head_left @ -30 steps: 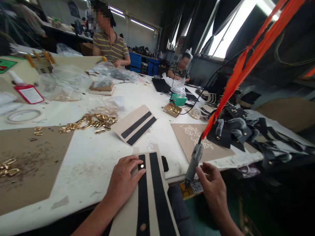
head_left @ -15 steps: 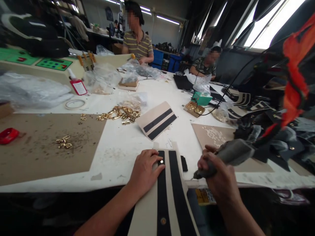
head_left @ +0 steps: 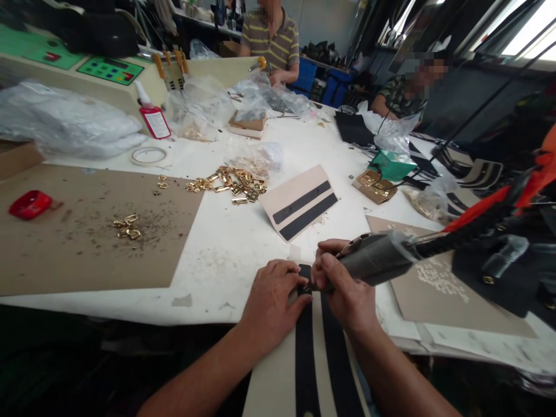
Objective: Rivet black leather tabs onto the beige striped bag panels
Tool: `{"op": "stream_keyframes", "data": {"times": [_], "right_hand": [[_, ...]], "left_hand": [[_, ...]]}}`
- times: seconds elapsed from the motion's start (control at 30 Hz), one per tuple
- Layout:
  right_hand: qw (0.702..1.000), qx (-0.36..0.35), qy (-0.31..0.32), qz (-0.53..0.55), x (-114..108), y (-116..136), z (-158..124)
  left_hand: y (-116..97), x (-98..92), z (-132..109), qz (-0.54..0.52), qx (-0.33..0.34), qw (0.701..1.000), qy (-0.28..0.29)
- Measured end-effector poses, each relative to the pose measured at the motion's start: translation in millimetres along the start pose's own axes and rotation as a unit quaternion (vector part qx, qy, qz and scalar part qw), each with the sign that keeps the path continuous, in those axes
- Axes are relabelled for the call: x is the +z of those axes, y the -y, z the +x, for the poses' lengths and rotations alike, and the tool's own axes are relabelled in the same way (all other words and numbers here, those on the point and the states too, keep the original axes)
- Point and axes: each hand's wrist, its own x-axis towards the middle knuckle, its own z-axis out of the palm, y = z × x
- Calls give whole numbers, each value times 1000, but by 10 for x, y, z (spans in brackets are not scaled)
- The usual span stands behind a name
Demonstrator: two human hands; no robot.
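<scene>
A beige panel with two black strips (head_left: 307, 353) lies over the table's near edge and runs down toward me. My left hand (head_left: 275, 298) grips its left side near the far end, thumb and forefinger bent around a small fitting on the left strip. Wrapped around a dark grey electric screwdriver (head_left: 377, 259) is my right hand (head_left: 345, 284). The tool's front end points down-left at that fitting, beside my left fingertips. Its bit is mostly hidden by my fingers, so contact cannot be made out clearly.
A second striped panel (head_left: 299, 202) lies ahead, with gold buckles (head_left: 241, 184) to its left. Small white pieces (head_left: 438, 281) lie on cardboard at right. A red bottle (head_left: 154, 119) stands far left. An orange-wrapped cord (head_left: 478, 217) hangs at right. Two people sit across the table.
My right hand has brought the screwdriver left, from beside the panel to the fitting at my left fingers. My left hand stays on the panel. The view has tilted down.
</scene>
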Motion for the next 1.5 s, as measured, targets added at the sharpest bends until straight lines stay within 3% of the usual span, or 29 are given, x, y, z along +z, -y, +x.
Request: {"op": "stream_keyframes", "data": {"times": [0.2,0.5,0.77,1.07,1.17,1.27,1.37,1.5], "right_hand": [[999,3,10,-32,-20,-13,27],[985,-59,126,-103,9,90,138],[974,-56,182,-124,42,55,216],[996,24,82,-35,163,74,239],[997,37,74,3,109,157,222],[1000,11,26,-6,-81,368,129],[992,3,-69,-103,-364,665,-46],[933,110,-99,-328,-819,801,-366]], "left_hand": [[-8,-17,13,0,-5,1000,12],[11,-23,29,9,-16,999,32],[23,-14,49,-12,-23,999,27],[4,-39,47,0,-15,1000,23],[-43,-43,37,4,-17,1000,16],[-85,-32,30,18,-14,1000,10],[-111,-24,25,35,-12,999,10],[-120,-33,20,47,2,999,14]]}}
